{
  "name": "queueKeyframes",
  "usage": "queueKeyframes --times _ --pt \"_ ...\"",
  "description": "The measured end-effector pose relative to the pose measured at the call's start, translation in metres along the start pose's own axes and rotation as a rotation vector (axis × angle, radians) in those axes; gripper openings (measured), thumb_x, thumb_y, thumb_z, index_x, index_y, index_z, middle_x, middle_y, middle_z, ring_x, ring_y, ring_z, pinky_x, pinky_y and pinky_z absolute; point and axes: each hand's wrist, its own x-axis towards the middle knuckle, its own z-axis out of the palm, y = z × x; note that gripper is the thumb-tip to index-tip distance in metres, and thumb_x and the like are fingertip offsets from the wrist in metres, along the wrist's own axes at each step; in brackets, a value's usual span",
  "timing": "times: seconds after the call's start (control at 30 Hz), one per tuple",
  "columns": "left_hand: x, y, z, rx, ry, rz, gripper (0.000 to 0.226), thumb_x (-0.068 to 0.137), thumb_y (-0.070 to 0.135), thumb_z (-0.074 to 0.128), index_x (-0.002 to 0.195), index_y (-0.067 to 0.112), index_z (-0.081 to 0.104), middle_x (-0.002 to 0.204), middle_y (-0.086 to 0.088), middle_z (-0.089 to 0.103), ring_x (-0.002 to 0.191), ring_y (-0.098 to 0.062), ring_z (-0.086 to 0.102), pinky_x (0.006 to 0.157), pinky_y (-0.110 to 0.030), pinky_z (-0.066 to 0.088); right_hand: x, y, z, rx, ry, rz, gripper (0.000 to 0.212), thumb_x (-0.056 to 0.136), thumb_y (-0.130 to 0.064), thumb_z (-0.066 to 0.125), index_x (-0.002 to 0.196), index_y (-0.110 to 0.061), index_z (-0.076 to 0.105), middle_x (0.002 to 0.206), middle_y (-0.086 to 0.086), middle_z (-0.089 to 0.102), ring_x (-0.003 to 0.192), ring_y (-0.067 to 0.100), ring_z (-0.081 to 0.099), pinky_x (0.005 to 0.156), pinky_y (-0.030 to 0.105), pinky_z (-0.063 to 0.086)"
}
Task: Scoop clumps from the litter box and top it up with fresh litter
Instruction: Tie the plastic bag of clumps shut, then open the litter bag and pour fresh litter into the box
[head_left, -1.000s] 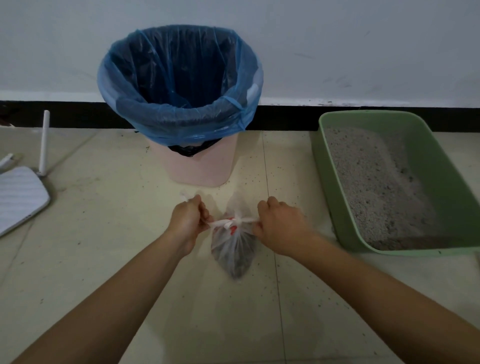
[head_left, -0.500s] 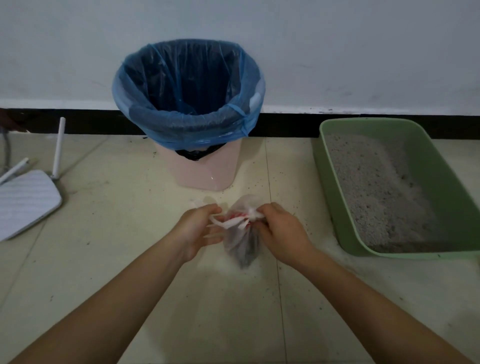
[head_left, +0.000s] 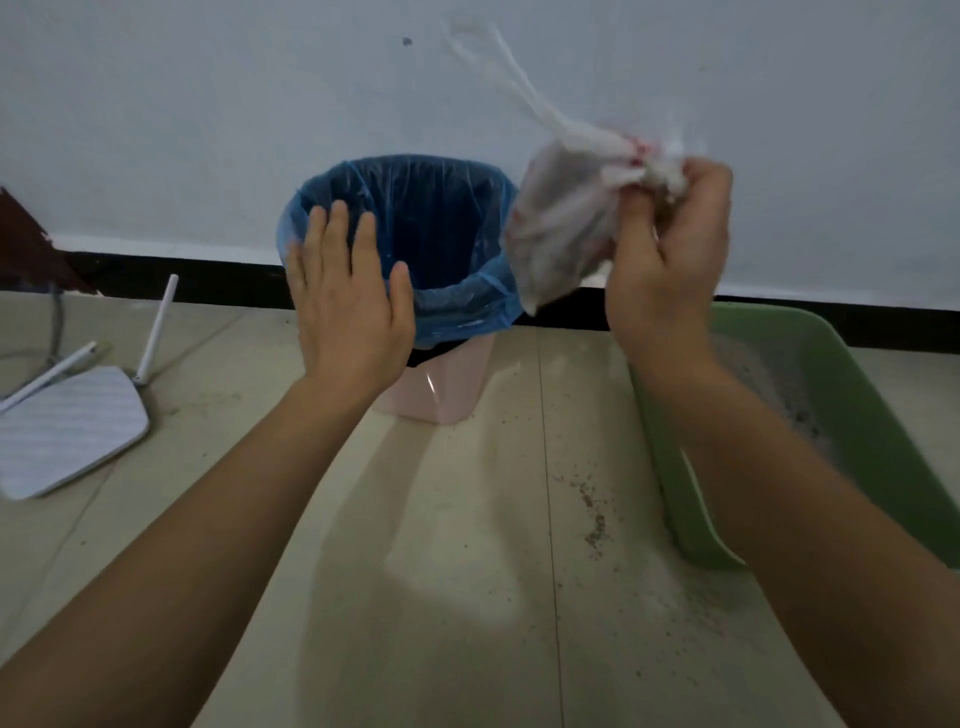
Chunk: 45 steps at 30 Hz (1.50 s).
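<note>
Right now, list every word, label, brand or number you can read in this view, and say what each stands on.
No text can be read anywhere in this view.
The plastic bag gripped by the right hand: red marks near the knot, too blurred to read; they may be print.
The white router: ridged top, no legible brand.
The blue-lined bin and the green litter box: no labels visible.

Bare left hand (head_left: 353, 317), right hand (head_left: 665, 270) (forearms (head_left: 218, 519) too).

There is one pink plastic bin with blue liner (head_left: 441, 400), one green plastic litter tray (head_left: 883, 426) and one clear plastic bag (head_left: 561, 223). At left lies one flat white router (head_left: 67, 431) with two antennas (head_left: 156, 327). Two hands show: left hand (head_left: 348, 312), right hand (head_left: 670, 260).
</note>
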Motion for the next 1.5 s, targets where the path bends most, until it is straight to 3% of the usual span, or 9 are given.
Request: queueKeyframes --times 0.17,0.37,0.47,0.6,0.7,0.9,1.03,1.27,1.5 --pt "0.003 -0.010 0.014 -0.007 -0.099 -0.110 0.063 0.099 0.035 0.021 0.150 -0.001 0.023 0.158 -0.019 0.023 0.148 -0.030 0.012 0.122 -0.046 0.003 0.046 -0.001 0.079 -0.044 -0.178 0.044 0.006 0.099 -0.021 0.051 0.104 -0.021 0.048 0.103 0.000 0.059 0.091 0.012 0.059 0.074 0.028 0.051" --pt "0.003 -0.012 0.015 0.028 -0.082 -0.080 0.064 0.096 0.033 0.018 0.148 -0.003 0.027 0.154 -0.022 0.030 0.145 -0.032 0.022 0.121 -0.048 0.008 0.054 0.029 0.156 -0.577 -0.837 0.059 0.020 0.097 -0.017 0.053 0.104 -0.006 0.068 0.095 0.001 0.064 0.086 0.014 0.058 0.064 0.022 0.040" --pt "0.002 -0.012 0.017 0.046 -0.081 -0.086 0.064 0.097 0.033 0.018 0.149 -0.002 0.027 0.154 -0.021 0.031 0.145 -0.031 0.023 0.121 -0.047 0.008 0.043 0.040 0.173 -0.854 -1.141 0.133 0.014 0.096 -0.017 0.057 0.090 -0.005 0.061 0.080 0.003 0.056 0.078 0.018 0.055 0.052 0.024 0.040" --pt "0.002 -0.013 0.019 0.062 -0.063 -0.083 0.062 0.097 0.033 0.019 0.149 0.000 0.028 0.154 -0.019 0.032 0.144 -0.030 0.025 0.121 -0.047 0.009 0.032 0.038 0.176 -1.089 -1.479 0.134 0.031 0.103 -0.021 0.045 0.124 -0.002 0.057 0.099 0.005 0.050 0.088 0.020 0.049 0.075 0.028 0.041" --pt "0.002 -0.012 0.018 0.061 -0.059 -0.085 0.062 0.097 0.033 0.019 0.149 0.001 0.029 0.153 -0.019 0.034 0.144 -0.030 0.026 0.121 -0.047 0.010 0.033 0.038 0.173 -1.069 -1.407 0.054 0.029 0.099 -0.016 0.051 0.122 -0.001 0.061 0.094 0.007 0.059 0.076 0.019 0.052 0.069 0.029 0.043" --pt "0.001 -0.010 0.010 0.053 -0.109 -0.086 0.063 0.098 0.036 0.016 0.149 0.003 0.031 0.152 -0.016 0.037 0.145 -0.029 0.023 0.121 -0.046 0.008 0.053 0.028 0.107 -0.672 -0.736 -0.167 0.031 0.100 -0.015 0.048 0.122 -0.017 0.069 0.122 0.004 0.068 0.110 0.020 0.062 0.097 0.031 0.048" --pt "-0.004 -0.008 -0.002 0.080 -0.138 -0.051 0.062 0.101 0.045 0.014 0.151 0.012 0.030 0.159 -0.013 0.023 0.149 -0.026 0.013 0.121 -0.048 0.005 0.038 0.047 0.037 -0.480 -0.478 -0.233 0.033 0.102 -0.028 0.043 0.130 -0.020 0.058 0.125 0.001 0.057 0.108 0.014 0.057 0.091 0.029 0.046" --pt "-0.026 0.022 -0.017 0.174 -0.143 0.190 0.065 0.101 0.051 0.021 0.155 0.014 0.018 0.162 -0.015 0.007 0.150 -0.029 0.003 0.118 -0.055 0.010 0.003 0.102 -0.027 -0.641 -0.454 -0.283 0.054 0.104 -0.038 0.040 0.151 -0.011 0.035 0.158 0.014 0.030 0.142 0.030 0.033 0.114 0.044 0.030" --pt "0.044 0.065 -0.113 0.244 -0.218 0.131 0.065 0.101 0.050 0.019 0.154 0.012 0.022 0.161 -0.015 0.012 0.150 -0.031 0.008 0.116 -0.058 0.017 0.071 -0.001 -0.041 -0.676 -0.512 -0.156 0.063 0.102 -0.046 0.036 0.155 -0.014 0.026 0.163 0.011 0.018 0.148 0.029 0.023 0.116 0.045 0.024"
